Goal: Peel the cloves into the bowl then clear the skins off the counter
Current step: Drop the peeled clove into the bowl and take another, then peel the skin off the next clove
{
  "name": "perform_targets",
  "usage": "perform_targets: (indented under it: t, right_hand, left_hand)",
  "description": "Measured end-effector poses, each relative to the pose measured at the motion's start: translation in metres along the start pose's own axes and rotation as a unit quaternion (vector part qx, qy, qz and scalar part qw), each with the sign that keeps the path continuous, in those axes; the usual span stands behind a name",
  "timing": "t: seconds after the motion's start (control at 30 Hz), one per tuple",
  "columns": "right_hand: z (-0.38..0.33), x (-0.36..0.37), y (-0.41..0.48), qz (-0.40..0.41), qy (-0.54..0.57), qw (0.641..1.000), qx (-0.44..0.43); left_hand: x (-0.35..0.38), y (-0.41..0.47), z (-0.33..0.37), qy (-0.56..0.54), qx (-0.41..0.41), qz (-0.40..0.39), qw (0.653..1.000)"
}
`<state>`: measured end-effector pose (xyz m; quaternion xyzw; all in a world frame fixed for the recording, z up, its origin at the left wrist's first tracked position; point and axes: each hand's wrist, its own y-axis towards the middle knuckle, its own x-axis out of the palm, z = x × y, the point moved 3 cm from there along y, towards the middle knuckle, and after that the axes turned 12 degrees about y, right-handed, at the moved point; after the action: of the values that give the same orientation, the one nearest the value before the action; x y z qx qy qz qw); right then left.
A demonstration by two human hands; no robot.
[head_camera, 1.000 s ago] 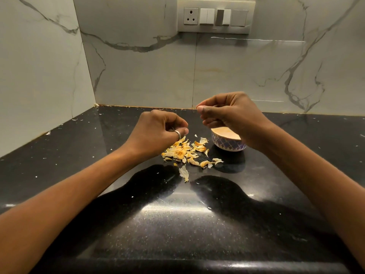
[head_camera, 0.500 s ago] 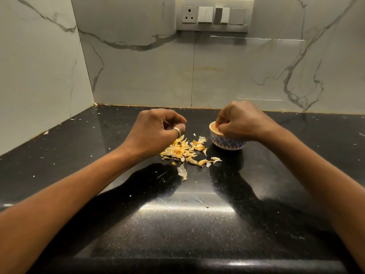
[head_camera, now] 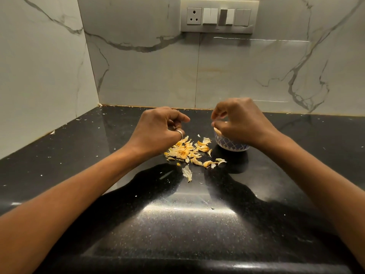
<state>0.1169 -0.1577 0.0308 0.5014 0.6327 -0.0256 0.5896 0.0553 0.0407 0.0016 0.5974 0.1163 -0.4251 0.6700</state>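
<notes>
The right hand (head_camera: 243,123) had come down from where it was raised a second earlier and now sat over the bowl (head_camera: 231,145), covering most of its mouth. Its fingers were curled, with thumb and forefinger a little apart at the left rim. A pale patch showed under the fingertips, but I could not tell whether it was a clove or the inside of the bowl, nor whether the hand held anything. The left hand (head_camera: 158,131) had barely shifted. It hovered above the left edge of the skins (head_camera: 185,151) with its fingers curled in towards the thumb and a ring (head_camera: 180,133) on one finger. Whether it pinched something could not be made out.

The small bowl, blue with a white lattice pattern, stood on the black speckled tabletop (head_camera: 177,224), just right of the skins. The skins lay in a loose yellow-orange pile between the two hands. One pale skin (head_camera: 187,173) lay apart, nearer the camera. White flecks were scattered across the tabletop. On the marble wall (head_camera: 148,76) behind it was a switch panel (head_camera: 219,15) with a socket.
</notes>
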Motion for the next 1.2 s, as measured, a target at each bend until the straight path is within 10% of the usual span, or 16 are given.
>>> perform_targets:
  t: [1.2]
  right_hand:
    - [-0.024,0.043,-0.005,-0.172,-0.089,0.979,-0.060]
  left_hand:
    - [0.001,0.004,-0.007,-0.021,-0.036,-0.026,0.999]
